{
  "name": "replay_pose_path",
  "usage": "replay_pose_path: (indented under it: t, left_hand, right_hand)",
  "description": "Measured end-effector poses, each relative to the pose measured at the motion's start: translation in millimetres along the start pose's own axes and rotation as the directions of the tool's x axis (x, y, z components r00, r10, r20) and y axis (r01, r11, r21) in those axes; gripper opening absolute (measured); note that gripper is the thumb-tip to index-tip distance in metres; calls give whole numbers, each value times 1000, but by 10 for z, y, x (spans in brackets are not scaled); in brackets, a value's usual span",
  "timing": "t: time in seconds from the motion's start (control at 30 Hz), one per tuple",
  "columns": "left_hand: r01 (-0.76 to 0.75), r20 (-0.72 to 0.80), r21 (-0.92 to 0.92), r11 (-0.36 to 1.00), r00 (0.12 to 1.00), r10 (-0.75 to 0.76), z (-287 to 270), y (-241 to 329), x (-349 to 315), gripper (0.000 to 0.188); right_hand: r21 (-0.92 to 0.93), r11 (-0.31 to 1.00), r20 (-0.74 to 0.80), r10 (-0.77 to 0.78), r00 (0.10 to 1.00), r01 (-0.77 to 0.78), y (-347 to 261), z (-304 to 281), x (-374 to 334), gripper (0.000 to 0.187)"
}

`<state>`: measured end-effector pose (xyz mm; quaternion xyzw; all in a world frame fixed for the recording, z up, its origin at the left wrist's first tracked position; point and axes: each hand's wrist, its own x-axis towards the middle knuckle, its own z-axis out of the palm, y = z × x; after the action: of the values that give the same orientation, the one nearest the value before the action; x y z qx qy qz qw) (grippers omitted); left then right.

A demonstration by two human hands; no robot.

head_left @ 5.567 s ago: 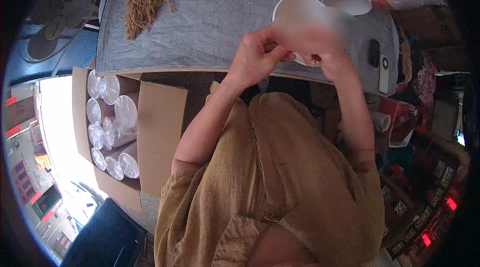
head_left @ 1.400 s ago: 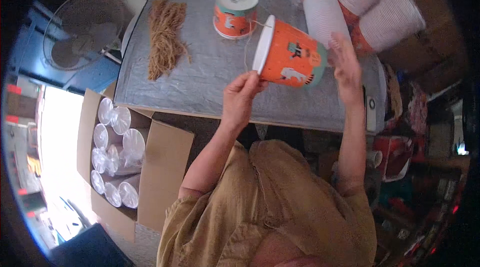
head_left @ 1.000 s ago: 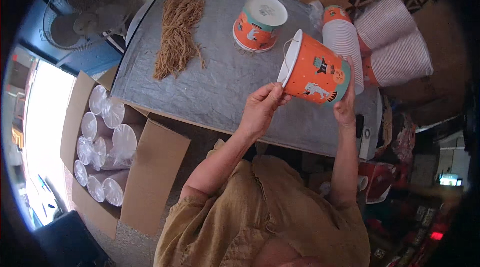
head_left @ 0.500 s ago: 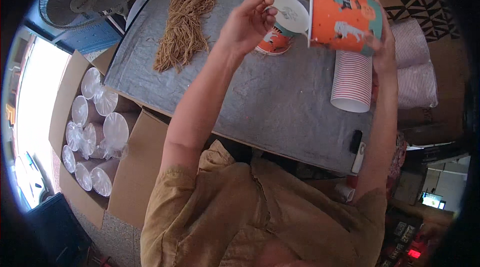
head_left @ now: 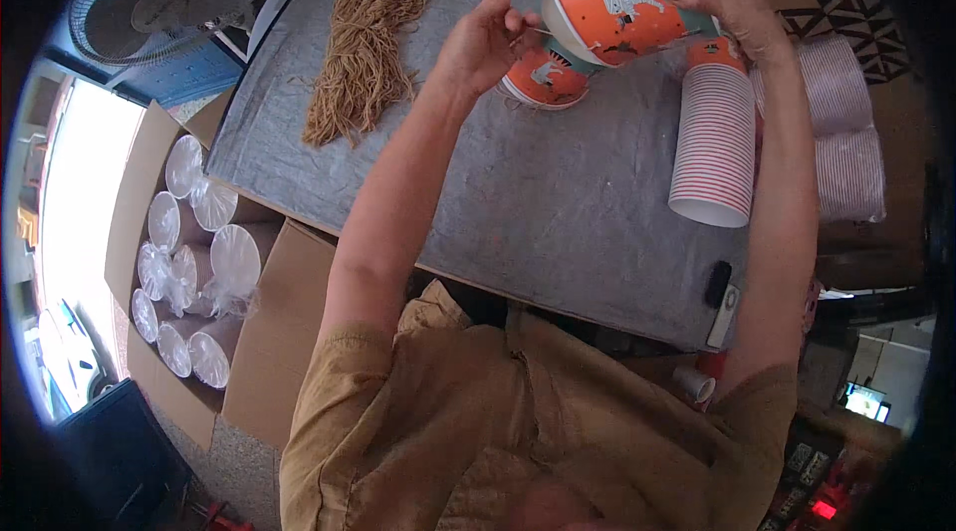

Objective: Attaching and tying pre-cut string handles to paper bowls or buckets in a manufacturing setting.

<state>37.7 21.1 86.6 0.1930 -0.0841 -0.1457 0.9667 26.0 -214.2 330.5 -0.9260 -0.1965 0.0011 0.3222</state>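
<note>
Above the desk (head_left: 558,222)'s far right, our right hand (head_left: 735,1) clasps the bucket (head_left: 612,5) near its base, our left hand (head_left: 486,41) curls by its rim, grip unclear; probably light, stiff, dentable, we should hold its base gently.

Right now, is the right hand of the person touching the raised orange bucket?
Touching. The head view shows it: the thumb of the right hand lies over the printed wall of the orange bucket, near its green band.
</note>
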Motion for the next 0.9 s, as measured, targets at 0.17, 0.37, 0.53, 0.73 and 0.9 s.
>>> replay_pose_path:
  t: [0.17, 0.37, 0.53, 0.73, 0.9]
  left_hand:
    - [38, 67, 114, 993, 997, -46, -25, -27, -24, 58]
    - [64, -4, 69, 996, 998, -63, -115, -120, -46, 60]
    - [71, 67, 126, 989, 995, -80, -144, -121, -73, 62]
    - [105, 18, 133, 986, 994, -108, -135, -246, -68, 55]
    - [74, -18, 91, 993, 997, -72, -370, -259, -124, 57]
  right_hand:
    - [-216, 972, 62, 106, 992, -90, -112, 55, 84, 123]
    - [51, 998, 36, 33, 999, -34, -53, 137, 180, 116]
    - [-207, 978, 71, 25, 997, -9, -335, 135, 132, 115]
    - [412, 801, 214, -549, 808, 435, 238, 188, 73, 106]
    - [-228, 971, 97, 92, 991, -68, 120, 451, 206, 105]
